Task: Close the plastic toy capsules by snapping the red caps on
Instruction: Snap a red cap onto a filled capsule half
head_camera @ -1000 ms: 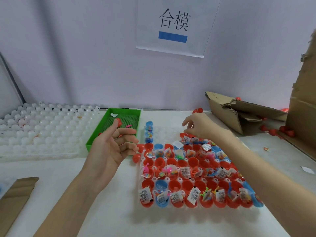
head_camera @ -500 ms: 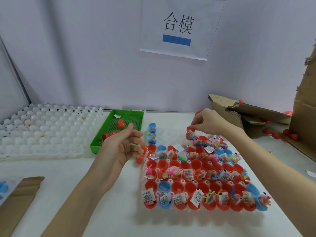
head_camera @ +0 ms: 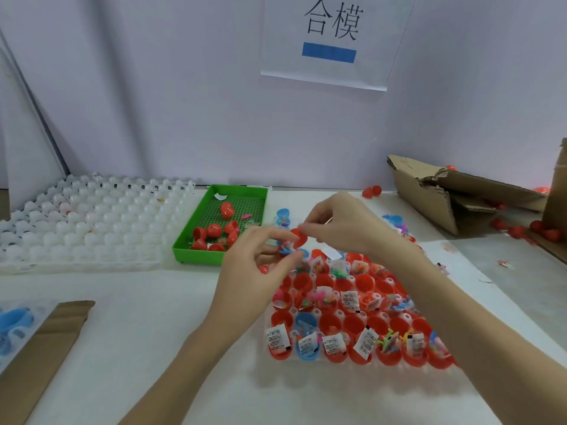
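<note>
A clear holder tray [head_camera: 310,358] on the table carries several open red and blue capsule halves [head_camera: 352,317] filled with small toys and paper slips. Above its far left corner both hands meet. My right hand [head_camera: 346,225] pinches a red capsule piece [head_camera: 300,236] between thumb and fingers. My left hand [head_camera: 260,268] comes from the left, its fingertips pinching a small blue piece [head_camera: 287,250] just under that red piece. Whether the two pieces touch is hidden by my fingers. Loose red caps [head_camera: 214,231] lie in a green tray [head_camera: 184,251] to the left.
Empty white holder trays [head_camera: 92,222] fill the far left. A torn cardboard box [head_camera: 460,194] lies at the right with loose red caps [head_camera: 521,231] near it. A cardboard strip [head_camera: 46,348] and blue parts [head_camera: 12,320] sit at the near left edge.
My right hand lifted a red piece from the tray's far row and carried it left. My left hand moved right to meet it, its fingers now pinching.
</note>
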### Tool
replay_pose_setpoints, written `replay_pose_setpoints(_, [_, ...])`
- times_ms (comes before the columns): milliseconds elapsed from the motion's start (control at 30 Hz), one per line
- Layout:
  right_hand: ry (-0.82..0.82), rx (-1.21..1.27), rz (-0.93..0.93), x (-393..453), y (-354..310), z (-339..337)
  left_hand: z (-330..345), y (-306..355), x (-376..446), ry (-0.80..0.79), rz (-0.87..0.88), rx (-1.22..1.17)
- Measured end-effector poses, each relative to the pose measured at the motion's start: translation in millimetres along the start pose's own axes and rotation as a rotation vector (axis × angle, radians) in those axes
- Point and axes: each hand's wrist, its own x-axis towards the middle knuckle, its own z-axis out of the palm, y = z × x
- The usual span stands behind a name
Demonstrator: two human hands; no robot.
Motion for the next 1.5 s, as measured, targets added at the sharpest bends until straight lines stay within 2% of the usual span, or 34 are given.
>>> replay_pose_setpoints(100, [0.002,0.049,0.027,3,12,-11,-8,-1,4,0.036,-0.069,-0.085])
replay_pose_setpoints(233, [-0.121,-0.244,0.091,6,38,-14,-10,1,5,0.044,-0.086,-0.104])
replay_pose_setpoints(333, [-0.161,-0.315,0.132,4,50,-4,-8,1,4,0.054,-0.076,-0.08])
replay_pose_setpoints(567, [0.017,-0.28,0.077,0,51,-7,-8,2,0,-0.001,-0.065,-0.061])
replay_pose_setpoints(667, [0.102,-0.18,0.045,-5,44,-16,-8,0,1,-0.006,-0.078,-0.05])
replay_pose_setpoints(767, [0.218,0.181,-0.06,-22,25,-16,-6,-1,1,-0.02,-0.068,-0.035])
replay_pose_setpoints(833, [0.23,0.425,-0.103,-36,10,-6,-5,-2,1,-0.023,-0.062,-0.021])
replay_pose_setpoints(900, [0.254,0.544,-0.089,-45,1,11,-5,-2,0,-0.023,-0.057,-0.023])
replay_pose_setpoints(1000, [0.33,0.559,-0.059,-51,-5,34,-5,-2,0,-0.004,-0.048,-0.04])
replay_pose_setpoints(1133, [0.383,0.471,-0.109,-52,-5,41,-6,-1,0,0.027,-0.004,-0.048])
replay_pose_setpoints(1400, [0.221,0.522,-0.187,-59,0,37,-7,-1,0,0.017,0.026,-0.022])
replay_pose_setpoints(1500, [0.287,0.511,-0.203,-59,0,39,-6,1,-1,0.014,0.059,-0.021])
